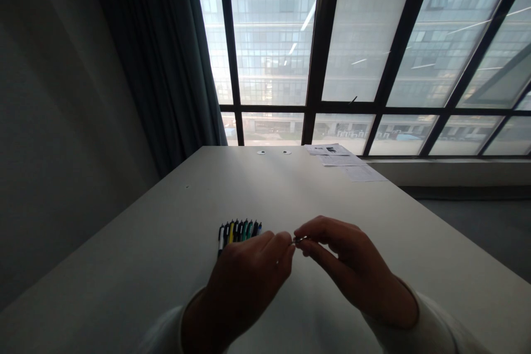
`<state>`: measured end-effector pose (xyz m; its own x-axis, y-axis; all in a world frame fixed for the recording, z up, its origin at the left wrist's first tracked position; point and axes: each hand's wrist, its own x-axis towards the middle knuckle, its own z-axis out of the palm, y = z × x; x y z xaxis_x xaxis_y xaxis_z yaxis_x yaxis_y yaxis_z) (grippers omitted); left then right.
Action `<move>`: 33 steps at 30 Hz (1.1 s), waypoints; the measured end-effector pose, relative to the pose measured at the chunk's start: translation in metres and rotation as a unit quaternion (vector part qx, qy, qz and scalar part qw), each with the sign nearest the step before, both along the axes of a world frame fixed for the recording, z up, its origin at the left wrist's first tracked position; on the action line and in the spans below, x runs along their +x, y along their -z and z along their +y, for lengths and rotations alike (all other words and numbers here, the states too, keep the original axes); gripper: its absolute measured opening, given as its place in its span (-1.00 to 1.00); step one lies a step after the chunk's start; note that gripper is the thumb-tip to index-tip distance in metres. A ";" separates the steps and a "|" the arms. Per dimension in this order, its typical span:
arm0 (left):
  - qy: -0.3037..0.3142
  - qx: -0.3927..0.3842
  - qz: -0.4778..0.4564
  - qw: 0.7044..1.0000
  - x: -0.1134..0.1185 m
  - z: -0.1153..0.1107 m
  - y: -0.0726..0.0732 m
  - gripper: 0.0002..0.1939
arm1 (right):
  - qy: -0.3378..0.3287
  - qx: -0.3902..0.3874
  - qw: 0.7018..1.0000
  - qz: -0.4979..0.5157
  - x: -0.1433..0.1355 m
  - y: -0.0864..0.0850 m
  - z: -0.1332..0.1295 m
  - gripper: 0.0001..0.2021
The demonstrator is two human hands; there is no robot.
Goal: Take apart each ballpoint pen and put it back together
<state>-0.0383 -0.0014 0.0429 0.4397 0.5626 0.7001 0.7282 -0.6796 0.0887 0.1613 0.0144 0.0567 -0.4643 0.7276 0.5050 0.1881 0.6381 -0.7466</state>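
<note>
My left hand and my right hand meet just above the table in front of me. Between their fingertips is a small, slim, shiny piece, dark in parts, too small to name surely. The thumb and forefinger of my right hand pinch it. My left fingers are closed at its left end and hide what they grip there. Beyond my left hand lies a row of several pens, side by side, with white, yellow, green, blue and black parts. My left hand covers their near ends on the right.
The white table stretches away toward a wide window. Printed papers lie at its far right edge. Two small round fittings are set near the far edge. A dark curtain hangs at the left.
</note>
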 end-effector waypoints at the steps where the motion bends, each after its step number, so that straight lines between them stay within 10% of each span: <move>1: -0.002 -0.005 0.002 1.000 -0.001 0.000 0.001 -0.82 | 0.003 0.001 1.000 0.000 0.001 0.000 0.000 -0.90; 7: -0.010 -0.018 0.000 1.000 -0.004 0.001 0.005 -0.82 | 0.059 0.046 0.993 -0.086 0.023 0.011 0.003 -0.89; 17: -0.025 -0.045 0.035 0.998 0.005 -0.002 0.011 -0.74 | 0.053 -0.055 0.906 -0.416 0.047 0.109 0.005 -0.86; 33: -0.033 -0.047 0.052 0.997 0.006 0.004 0.018 -0.75 | 0.079 -0.076 0.895 -0.431 0.054 0.131 0.020 -0.86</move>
<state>-0.0320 0.0029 0.0253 0.4672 0.6532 0.5959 0.7792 -0.6227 0.0716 0.2156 0.0342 -0.0741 -0.5183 0.8490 -0.1026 0.8161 0.4551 -0.3563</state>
